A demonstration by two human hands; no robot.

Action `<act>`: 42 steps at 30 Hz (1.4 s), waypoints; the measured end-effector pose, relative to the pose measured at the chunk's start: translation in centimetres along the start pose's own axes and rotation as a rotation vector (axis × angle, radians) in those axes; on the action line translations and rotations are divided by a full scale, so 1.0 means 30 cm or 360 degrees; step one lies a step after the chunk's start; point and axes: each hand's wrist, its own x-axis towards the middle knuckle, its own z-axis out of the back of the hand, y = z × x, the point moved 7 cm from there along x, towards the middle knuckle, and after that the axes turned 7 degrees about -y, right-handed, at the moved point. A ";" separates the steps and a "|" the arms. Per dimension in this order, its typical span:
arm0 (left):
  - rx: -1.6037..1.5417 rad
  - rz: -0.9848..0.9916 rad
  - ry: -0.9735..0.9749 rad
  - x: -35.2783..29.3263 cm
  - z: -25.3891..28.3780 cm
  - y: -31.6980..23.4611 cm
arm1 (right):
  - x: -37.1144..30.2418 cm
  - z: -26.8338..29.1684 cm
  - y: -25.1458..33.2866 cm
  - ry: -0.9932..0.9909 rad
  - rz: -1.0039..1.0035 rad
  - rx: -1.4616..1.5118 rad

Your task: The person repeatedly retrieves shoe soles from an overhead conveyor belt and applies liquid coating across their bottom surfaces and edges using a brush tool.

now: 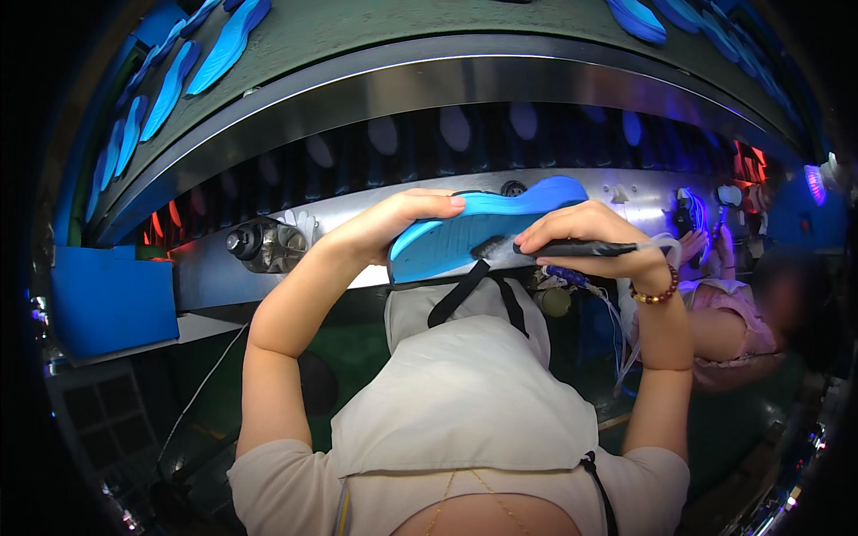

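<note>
A bright blue shoe sole [438, 243] is held up in front of me, tilted, with its inner face toward me. My left hand [402, 219] grips its left end, thumb over the upper edge. My right hand [594, 237] is closed round a black-handled brush [581, 247], and a pale tube runs from the handle's rear end past the wrist. The pale bristles with a dark tip reach the sole's face near its middle; whether they press on it I cannot tell. The fingers of my left hand behind the sole are hidden.
Beyond a metal edge, a green conveyor belt [357, 20] carries several blue soles [170, 87]. A dark bottle [264, 246] stands on the metal ledge [210, 279] at left, above a blue box [112, 299]. At right, a person in pink [728, 322] works over a violet-lit shoe part.
</note>
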 end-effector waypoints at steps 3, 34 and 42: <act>0.0197 -0.0095 -0.0143 0.005 0.029 0.007 | -0.051 -0.008 -0.050 0.0049 -0.0179 -0.0125; -0.1721 -0.1720 0.0034 -0.029 0.371 -0.535 | -0.211 -0.054 -0.241 -0.1519 -0.0140 0.1543; 0.0627 -0.1970 -0.1147 0.207 0.092 -0.649 | -0.284 -0.105 -0.305 -0.1660 -0.0289 0.1611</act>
